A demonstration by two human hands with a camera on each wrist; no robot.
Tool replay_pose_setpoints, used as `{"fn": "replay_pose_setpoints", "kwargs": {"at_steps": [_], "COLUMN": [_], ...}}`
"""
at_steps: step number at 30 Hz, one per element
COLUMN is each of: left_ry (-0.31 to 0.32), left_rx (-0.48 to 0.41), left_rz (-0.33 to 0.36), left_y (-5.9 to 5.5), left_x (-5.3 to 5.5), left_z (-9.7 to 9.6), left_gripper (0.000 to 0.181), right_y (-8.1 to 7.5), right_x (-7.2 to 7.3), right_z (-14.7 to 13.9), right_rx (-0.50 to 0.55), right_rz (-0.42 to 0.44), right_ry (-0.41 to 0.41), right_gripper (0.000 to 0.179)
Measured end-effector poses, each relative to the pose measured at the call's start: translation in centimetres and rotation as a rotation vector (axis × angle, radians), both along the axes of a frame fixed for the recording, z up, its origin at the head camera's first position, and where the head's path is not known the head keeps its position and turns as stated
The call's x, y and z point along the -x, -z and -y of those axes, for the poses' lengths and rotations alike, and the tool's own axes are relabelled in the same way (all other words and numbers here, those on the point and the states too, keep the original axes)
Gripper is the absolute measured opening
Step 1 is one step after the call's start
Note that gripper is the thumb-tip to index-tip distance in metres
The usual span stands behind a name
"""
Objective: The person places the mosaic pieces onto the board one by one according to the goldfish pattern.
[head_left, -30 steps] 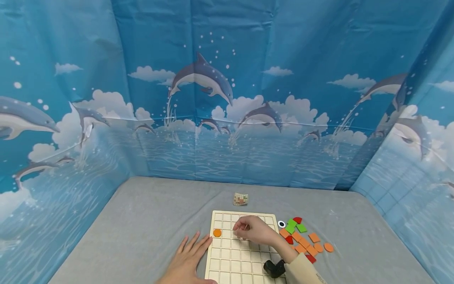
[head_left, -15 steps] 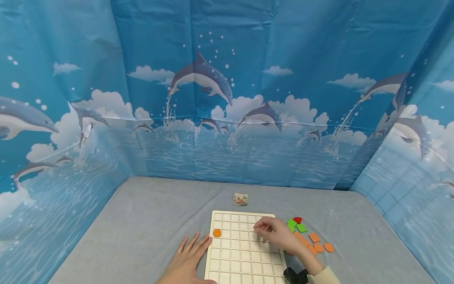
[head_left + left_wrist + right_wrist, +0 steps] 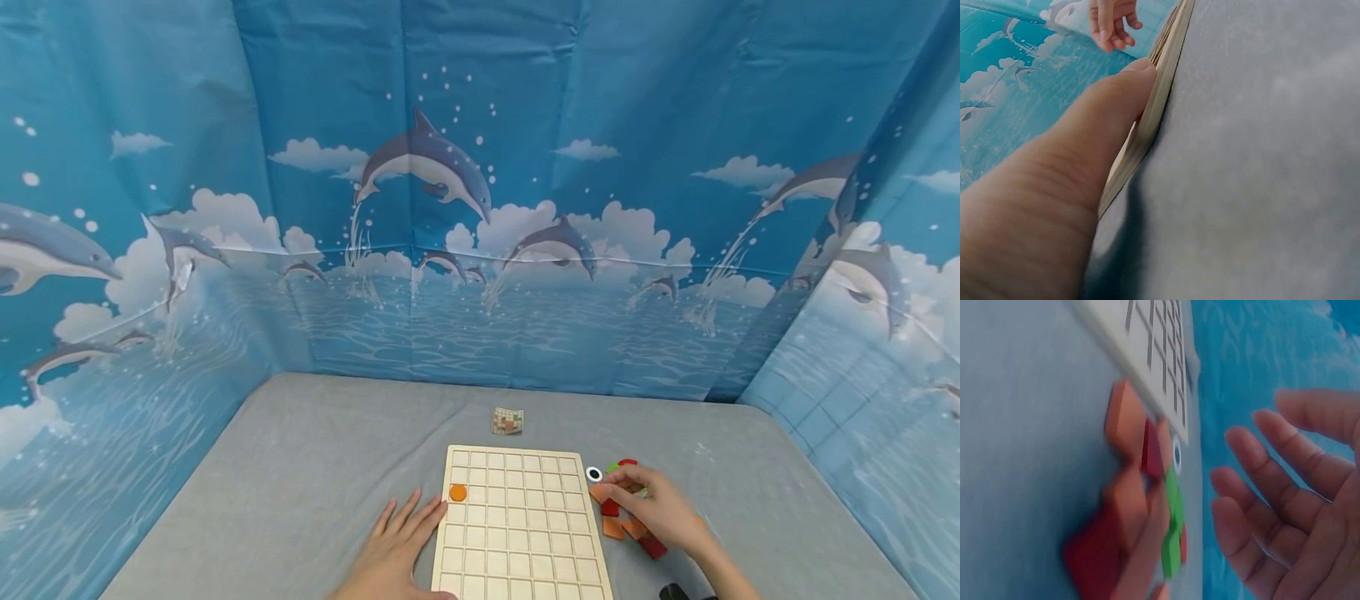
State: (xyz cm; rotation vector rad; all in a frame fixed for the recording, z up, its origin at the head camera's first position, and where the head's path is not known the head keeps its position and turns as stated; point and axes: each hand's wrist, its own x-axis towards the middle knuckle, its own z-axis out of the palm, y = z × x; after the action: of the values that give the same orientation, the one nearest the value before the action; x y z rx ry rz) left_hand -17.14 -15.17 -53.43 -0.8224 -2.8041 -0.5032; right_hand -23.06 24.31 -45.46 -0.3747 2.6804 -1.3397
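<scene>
- And here's the left hand [image 3: 397, 546], low and spread, back facing up, its fingers [image 3: 410, 507] straight and fanned apart, pointing forward and a touch to the right.
- Look at that left thumb [image 3: 1113, 103]: nearly straight, stretched well away from the other digits, skin creasing near its base.
- Across to the right hand [image 3: 652, 504], angled leftward with knuckles bent and fingertips near the thumb.
- The right forearm [image 3: 723, 571], bare, slants in from the lower right.
- Up close, the right fingers [image 3: 1260, 465] curl loosely, parted, palm side showing.
</scene>
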Motion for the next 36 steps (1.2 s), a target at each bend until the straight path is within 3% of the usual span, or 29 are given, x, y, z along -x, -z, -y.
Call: {"fn": "replay_pose_setpoints", "kwargs": {"at_steps": [7,18,23,30,36], "left_ry": [-0.003,-0.002,-0.004,-0.010,-0.009], "left_rx": [0.005,0.009,0.011,-0.007,-0.011], "left_rz": [0.002,0.010,0.008,0.031,0.052], "left_y": [0.1,0.1,0.1,0.2,0.2], "left_x": [0.0,0.1,0.1,0.2,0.2], "left_z": [0.0,-0.1,0.0,0.0,0.1], "left_gripper": [0.102,0.102,0.102,0.102,0.102], "right_y": [0.2,1.3,1.5,2.0,2.4], "right_x": [-0.7,-0.7,-0.6,-0.2,-0.2], "right_z": [-2.3,-6.1,-8.0,-9.8,-10.2], "right_rx": [-0.070,-0.199,-0.245,-0.301,-0.325], "right_rz": [0.060,0.031,0.022,0.085,0.083], "right_ry": [0.198,0.309,0.306,0.272,0.241], "right_gripper": [0.030,0.036,0.039,0.056,0.045]}}
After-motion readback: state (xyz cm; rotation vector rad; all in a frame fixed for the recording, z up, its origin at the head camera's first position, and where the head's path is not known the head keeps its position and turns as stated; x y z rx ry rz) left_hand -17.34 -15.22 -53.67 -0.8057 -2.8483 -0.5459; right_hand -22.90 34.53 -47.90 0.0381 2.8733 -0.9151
